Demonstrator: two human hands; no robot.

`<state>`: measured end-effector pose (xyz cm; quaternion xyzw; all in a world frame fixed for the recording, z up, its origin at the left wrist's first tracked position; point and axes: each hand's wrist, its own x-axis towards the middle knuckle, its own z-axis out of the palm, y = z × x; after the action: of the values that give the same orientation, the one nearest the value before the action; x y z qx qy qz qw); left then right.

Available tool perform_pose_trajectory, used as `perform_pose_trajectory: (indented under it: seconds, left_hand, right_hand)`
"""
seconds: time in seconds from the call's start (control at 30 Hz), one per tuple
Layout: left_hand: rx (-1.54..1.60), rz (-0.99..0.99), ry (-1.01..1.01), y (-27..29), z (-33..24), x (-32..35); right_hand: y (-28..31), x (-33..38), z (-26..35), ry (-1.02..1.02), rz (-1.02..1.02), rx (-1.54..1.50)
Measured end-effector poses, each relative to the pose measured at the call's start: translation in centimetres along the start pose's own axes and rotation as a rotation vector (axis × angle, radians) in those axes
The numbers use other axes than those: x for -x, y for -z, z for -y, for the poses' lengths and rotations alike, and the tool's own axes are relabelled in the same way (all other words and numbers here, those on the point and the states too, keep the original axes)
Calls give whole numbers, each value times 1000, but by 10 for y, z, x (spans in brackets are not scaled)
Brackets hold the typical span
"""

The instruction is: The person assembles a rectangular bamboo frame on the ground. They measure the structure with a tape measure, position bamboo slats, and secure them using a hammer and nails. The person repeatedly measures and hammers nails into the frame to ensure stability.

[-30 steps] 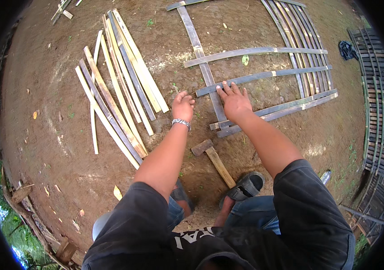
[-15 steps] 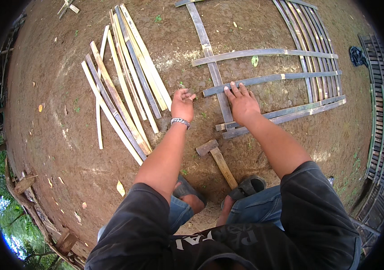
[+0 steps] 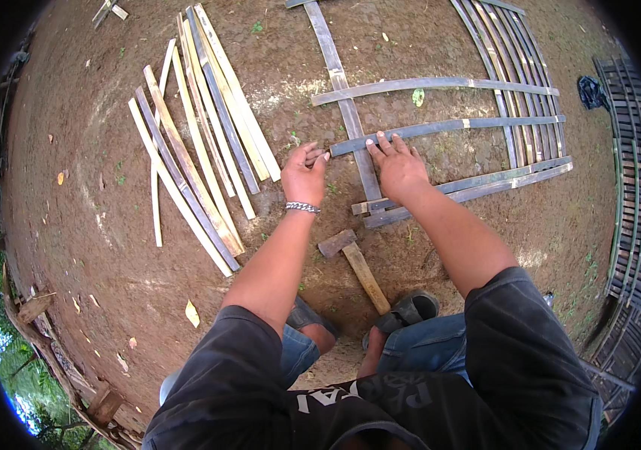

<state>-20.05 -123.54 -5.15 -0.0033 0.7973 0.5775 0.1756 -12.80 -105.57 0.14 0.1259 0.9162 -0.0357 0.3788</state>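
Observation:
A frame of dark bamboo slats lies on the ground before me. My right hand (image 3: 401, 166) rests with fingers spread on a cross slat (image 3: 440, 127), where it lies over the upright slat (image 3: 350, 120). At that cross slat's left end is my left hand (image 3: 305, 175), its fingers curled and thumb pressed in; whether it touches the tip or pinches something small, I cannot make out. A chain bracelet (image 3: 302, 206) circles that wrist. Between the frame and my feet lies a hammer (image 3: 364, 271) with a heavy head and wooden handle.
Loose bamboo strips (image 3: 200, 135) lie fanned out at the left. Close-set slats (image 3: 519, 82) form the frame's right side. A slatted bamboo panel (image 3: 632, 187) lies at the far right, near a dark plastic bag (image 3: 592, 91). Sandals (image 3: 408, 311) are on my feet.
My left hand has moved right to the cross slat's end, its fingers more drawn in. My right hand stays on the slat. The whole view has shifted slightly.

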Motion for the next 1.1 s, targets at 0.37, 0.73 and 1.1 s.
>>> perform_pose_trajectory:
  seconds: [0.37, 0.73, 1.1]
  left_hand:
    - [-211, -4, -238, -58, 10, -13]
    - [-435, -28, -417, -70, 33, -25]
    - [-443, -44, -616, -70, 42, -29]
  right_hand:
    - [-7, 0, -3, 18, -46, -31]
    - [-7, -1, -4, 29, -47, -31]
    - [-6, -1, -5, 22, -49, -68]
